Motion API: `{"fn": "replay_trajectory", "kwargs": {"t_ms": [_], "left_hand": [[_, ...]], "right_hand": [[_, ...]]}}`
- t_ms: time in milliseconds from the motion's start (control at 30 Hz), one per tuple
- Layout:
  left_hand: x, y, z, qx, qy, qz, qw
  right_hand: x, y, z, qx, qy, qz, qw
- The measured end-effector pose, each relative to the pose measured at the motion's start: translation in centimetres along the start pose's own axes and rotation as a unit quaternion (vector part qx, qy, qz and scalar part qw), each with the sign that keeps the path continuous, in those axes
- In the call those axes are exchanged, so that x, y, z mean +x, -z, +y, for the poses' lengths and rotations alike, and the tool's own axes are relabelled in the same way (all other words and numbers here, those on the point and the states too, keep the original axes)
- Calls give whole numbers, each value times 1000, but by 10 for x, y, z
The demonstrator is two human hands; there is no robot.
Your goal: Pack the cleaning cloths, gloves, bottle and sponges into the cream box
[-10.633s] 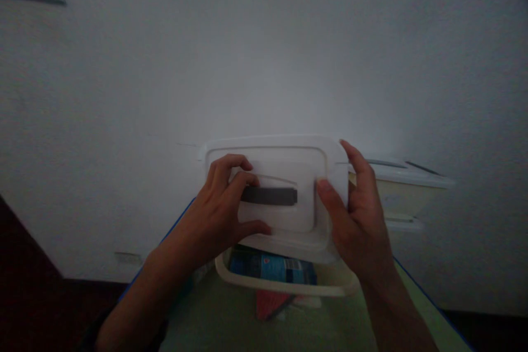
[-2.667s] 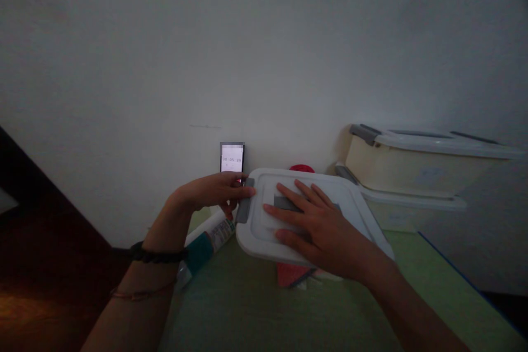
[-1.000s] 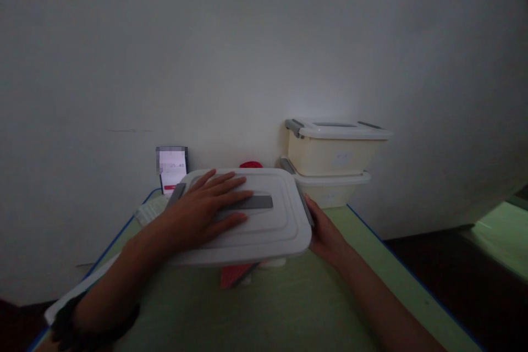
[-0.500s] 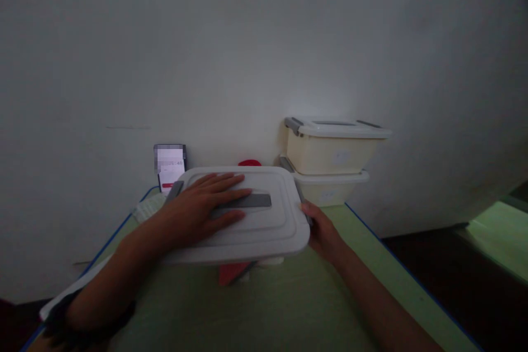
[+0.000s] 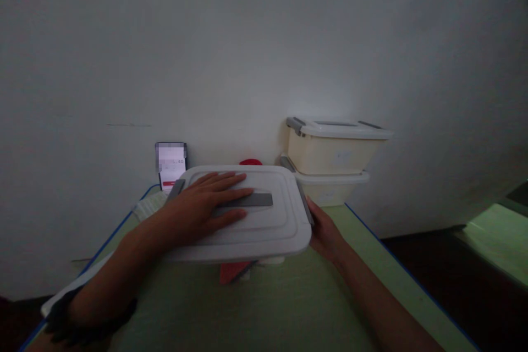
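Observation:
A white storage box lid (image 5: pixel 284 231) with a grey handle (image 5: pixel 259 199) lies in front of me. My left hand (image 5: pixel 206 203) rests flat on its left half, fingers spread over part of the handle. At the lid's right edge, my right hand (image 5: pixel 325 231) has its fingers curled against the grey latch (image 5: pixel 304 203). Some of those fingers are hidden behind the edge. Another grey latch (image 5: pixel 176 191) shows at the left end. Whatever is beneath the lid is mostly hidden. A red piece (image 5: pixel 233 272) pokes out below its front edge.
Two cream storage boxes with white lids, an upper one (image 5: pixel 330 154) and a lower one (image 5: pixel 330 192), are stacked by the wall. A phone (image 5: pixel 172 168) leans at back left. A round red thing (image 5: pixel 251 162) shows behind the lid. The green table (image 5: pixel 289 308) has blue edges.
My right fingertips have slid from the top of the right latch to its outer side. My left hand stays flat on the lid. The view has shifted very slightly.

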State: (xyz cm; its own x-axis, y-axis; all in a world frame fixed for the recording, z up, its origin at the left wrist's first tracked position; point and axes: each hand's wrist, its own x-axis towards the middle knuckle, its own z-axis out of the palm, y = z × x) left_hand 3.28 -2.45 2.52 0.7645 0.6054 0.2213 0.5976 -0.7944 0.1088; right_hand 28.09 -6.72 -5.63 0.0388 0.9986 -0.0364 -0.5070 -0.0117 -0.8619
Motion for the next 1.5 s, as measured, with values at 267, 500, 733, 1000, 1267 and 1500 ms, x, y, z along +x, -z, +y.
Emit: {"fn": "replay_trajectory", "kwargs": {"t_ms": [267, 500, 733, 1000, 1267, 1500], "left_hand": [[2, -1, -1, -6, -10, 5, 1000], [2, -3, -1, 4, -7, -1, 1000], [2, -3, -1, 4, -8, 5, 1000], [7, -3, -3, -11, 8, 48, 999], [2, 10, 7, 21, 49, 36, 998], [10, -3, 4, -20, 83, 67, 994]], "right_hand": [[-1, 0, -2, -41, 14, 13, 999], [-1, 0, -2, -57, 27, 22, 998], [-1, 2, 3, -73, 41, 9, 996], [-1, 5, 3, -98, 43, 3, 994], [-1, 8, 1, -120, 40, -2, 992], [-1, 8, 2, -122, 39, 1, 992]]}}
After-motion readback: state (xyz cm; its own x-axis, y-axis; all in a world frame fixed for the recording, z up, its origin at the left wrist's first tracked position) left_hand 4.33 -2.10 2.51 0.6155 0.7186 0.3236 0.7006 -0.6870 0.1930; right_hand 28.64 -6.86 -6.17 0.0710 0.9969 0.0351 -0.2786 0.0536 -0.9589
